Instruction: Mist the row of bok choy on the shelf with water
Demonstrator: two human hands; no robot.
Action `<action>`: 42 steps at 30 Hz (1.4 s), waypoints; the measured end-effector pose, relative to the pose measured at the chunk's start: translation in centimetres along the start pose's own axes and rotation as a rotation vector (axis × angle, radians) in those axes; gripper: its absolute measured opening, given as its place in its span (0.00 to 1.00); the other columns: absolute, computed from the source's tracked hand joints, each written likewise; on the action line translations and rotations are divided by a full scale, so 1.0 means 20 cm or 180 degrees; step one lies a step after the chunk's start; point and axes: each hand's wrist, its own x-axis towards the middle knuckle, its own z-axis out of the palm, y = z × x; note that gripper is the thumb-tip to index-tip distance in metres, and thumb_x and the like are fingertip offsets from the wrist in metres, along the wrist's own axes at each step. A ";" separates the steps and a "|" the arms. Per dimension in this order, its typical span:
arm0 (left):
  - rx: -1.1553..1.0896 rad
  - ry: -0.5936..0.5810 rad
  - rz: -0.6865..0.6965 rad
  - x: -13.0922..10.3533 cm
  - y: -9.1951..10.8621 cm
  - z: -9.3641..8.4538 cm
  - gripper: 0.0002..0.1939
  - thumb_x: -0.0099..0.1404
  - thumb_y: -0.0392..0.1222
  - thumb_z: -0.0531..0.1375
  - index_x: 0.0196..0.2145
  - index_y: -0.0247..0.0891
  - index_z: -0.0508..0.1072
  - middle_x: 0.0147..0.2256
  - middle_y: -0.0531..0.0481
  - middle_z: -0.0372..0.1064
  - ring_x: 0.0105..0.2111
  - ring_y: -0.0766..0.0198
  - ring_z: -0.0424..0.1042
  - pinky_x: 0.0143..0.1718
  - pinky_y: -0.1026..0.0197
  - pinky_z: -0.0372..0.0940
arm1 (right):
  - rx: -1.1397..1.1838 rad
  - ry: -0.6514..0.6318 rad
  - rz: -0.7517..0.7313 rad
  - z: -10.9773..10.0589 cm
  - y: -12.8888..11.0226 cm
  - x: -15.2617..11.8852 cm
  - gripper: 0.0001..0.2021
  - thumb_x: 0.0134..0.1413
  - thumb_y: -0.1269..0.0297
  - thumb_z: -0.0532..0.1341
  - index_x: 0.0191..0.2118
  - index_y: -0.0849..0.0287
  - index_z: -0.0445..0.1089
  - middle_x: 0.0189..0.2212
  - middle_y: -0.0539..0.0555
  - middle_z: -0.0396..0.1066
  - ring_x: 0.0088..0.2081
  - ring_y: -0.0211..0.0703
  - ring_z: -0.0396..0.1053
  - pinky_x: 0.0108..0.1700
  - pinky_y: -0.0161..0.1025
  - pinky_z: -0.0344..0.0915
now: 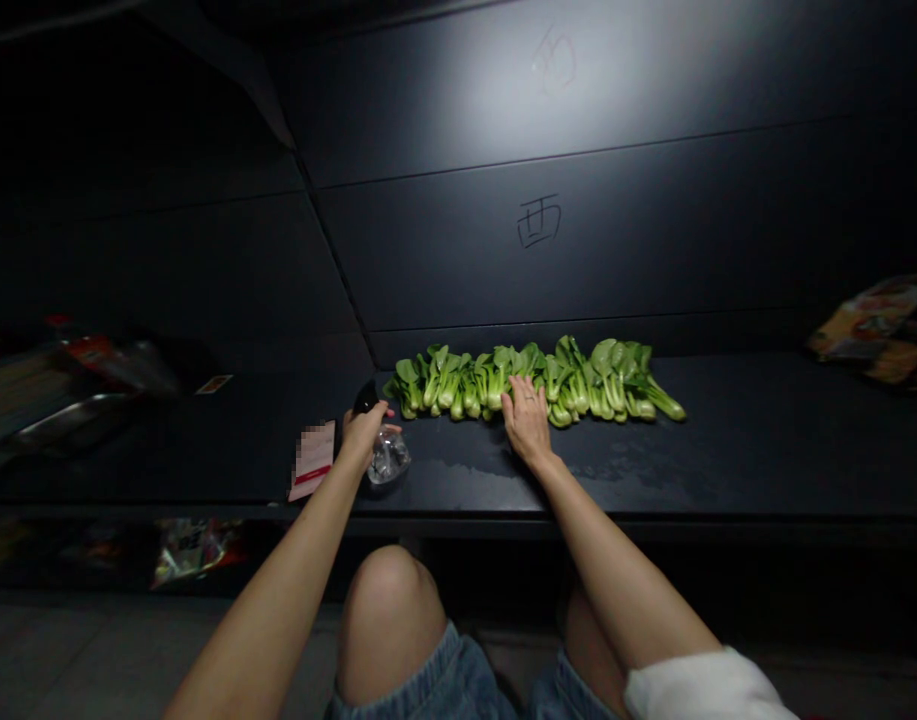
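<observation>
A long row of green leafy vegetables [465, 385] lies on the dark shelf [458, 470], leaves toward the back panel and pale stems toward the front. My right hand [528, 425] rests on the middle of the row, its fingers stretched out over the stems. Left of the row, my left hand [364, 435] is wrapped round a spray bottle with a black head and a clear body [388, 457]. The bottle stands at or just above the shelf; which of the two is unclear.
A pink and red card [312, 460] lies left of the bottle. Packaged goods [113, 365] are at the far left, and colourful packets [878, 325] at the far right. More packets [195, 550] show on the lower shelf. Wet patches mark the shelf's front.
</observation>
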 end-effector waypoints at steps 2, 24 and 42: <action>0.0009 0.0038 0.0018 0.00 0.00 0.00 0.11 0.49 0.42 0.62 0.31 0.35 0.71 0.25 0.49 0.73 0.16 0.62 0.71 0.17 0.64 0.62 | -0.0009 -0.0020 0.0014 0.00 0.00 0.00 0.28 0.70 0.56 0.42 0.63 0.69 0.62 0.63 0.67 0.61 0.68 0.54 0.52 0.68 0.57 0.44; 0.0294 -0.0674 0.0563 -0.05 0.01 0.15 0.19 0.46 0.46 0.63 0.36 0.35 0.73 0.31 0.48 0.76 0.18 0.64 0.73 0.21 0.65 0.64 | 0.0011 -0.0015 0.0050 -0.03 0.01 0.00 0.27 0.70 0.55 0.42 0.63 0.67 0.62 0.63 0.66 0.61 0.68 0.53 0.52 0.68 0.57 0.45; 0.0516 -0.1170 0.0707 -0.12 0.04 0.28 0.15 0.47 0.45 0.65 0.33 0.35 0.73 0.30 0.50 0.75 0.18 0.66 0.71 0.23 0.64 0.63 | 0.0027 0.0035 0.0079 -0.08 0.07 0.00 0.26 0.69 0.55 0.43 0.63 0.65 0.62 0.63 0.66 0.62 0.68 0.53 0.52 0.67 0.58 0.46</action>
